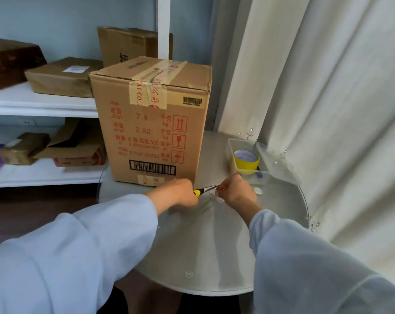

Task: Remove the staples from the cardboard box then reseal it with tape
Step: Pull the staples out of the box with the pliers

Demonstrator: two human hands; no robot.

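— So where's the cardboard box?

— Upright on the round glass table, matte brown, red print, glossy tape creased across its top seam.

— And the hands?

— Left hand fisted round a yellow-handled tool, metal tip pointing right. Right hand pinches at that tip; what it holds is too small to tell.

— Tape?

— A yellow tape roll sits in a clear plastic tub, lid leaning beside it.
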